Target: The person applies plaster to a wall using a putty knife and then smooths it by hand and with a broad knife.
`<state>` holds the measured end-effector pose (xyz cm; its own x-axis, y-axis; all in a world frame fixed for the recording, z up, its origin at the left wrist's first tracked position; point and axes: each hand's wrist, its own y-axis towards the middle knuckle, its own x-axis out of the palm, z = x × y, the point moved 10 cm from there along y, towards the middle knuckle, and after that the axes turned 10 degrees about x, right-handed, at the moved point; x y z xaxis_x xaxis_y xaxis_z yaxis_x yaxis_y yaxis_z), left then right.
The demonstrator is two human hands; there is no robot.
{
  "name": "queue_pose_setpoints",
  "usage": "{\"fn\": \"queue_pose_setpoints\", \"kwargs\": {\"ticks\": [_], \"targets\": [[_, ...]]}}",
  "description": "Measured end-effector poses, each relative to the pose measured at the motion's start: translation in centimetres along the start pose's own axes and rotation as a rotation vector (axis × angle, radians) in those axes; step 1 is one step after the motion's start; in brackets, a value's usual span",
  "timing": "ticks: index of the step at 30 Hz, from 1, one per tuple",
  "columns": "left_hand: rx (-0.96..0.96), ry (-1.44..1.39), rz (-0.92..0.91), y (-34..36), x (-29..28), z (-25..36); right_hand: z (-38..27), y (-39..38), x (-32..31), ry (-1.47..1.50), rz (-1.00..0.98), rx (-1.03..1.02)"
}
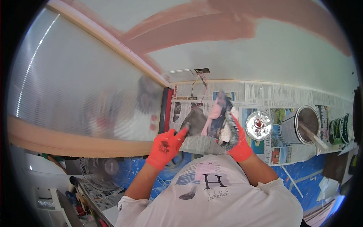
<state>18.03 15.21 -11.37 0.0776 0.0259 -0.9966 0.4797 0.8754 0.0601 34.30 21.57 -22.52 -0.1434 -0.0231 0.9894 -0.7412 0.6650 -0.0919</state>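
My left hand (164, 147), in an orange glove, is closed round a putty knife (195, 122) with a broad, dark grey blade. The blade points away from me and towards the right. On the other side, my right hand (241, 146), also gloved in orange, grips a long, creased piece (219, 123) mottled black, white and pink. Pink paste seems to coat its left edge; what it is made of I cannot make out. A small gap separates it from the blade. Both hands are in front of my white shirt, above newspaper (189, 145).
Pink filler (196, 30) bands the pale wall, where wires (204, 83) hang from a cut-out. Right of my hands stand a shiny round tin (259, 125), a large can (291, 126) with a stick, and a green-and-white tub (338, 130). A wood-framed translucent panel (90, 83) rises at left, a fan (107, 168) below.
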Motion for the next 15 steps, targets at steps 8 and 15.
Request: {"fn": "queue_pose_setpoints", "kwargs": {"ticks": [8,15], "targets": [[-0.565,-1.972,-0.019,-6.3,7.5,-3.3,-6.7,-1.5,5.9,-1.251,0.057,-0.425],[-0.386,-2.142,0.205,-8.6,3.7,-5.4,3.7,-4.6,23.6,-2.445,-0.704,-0.746]]}}
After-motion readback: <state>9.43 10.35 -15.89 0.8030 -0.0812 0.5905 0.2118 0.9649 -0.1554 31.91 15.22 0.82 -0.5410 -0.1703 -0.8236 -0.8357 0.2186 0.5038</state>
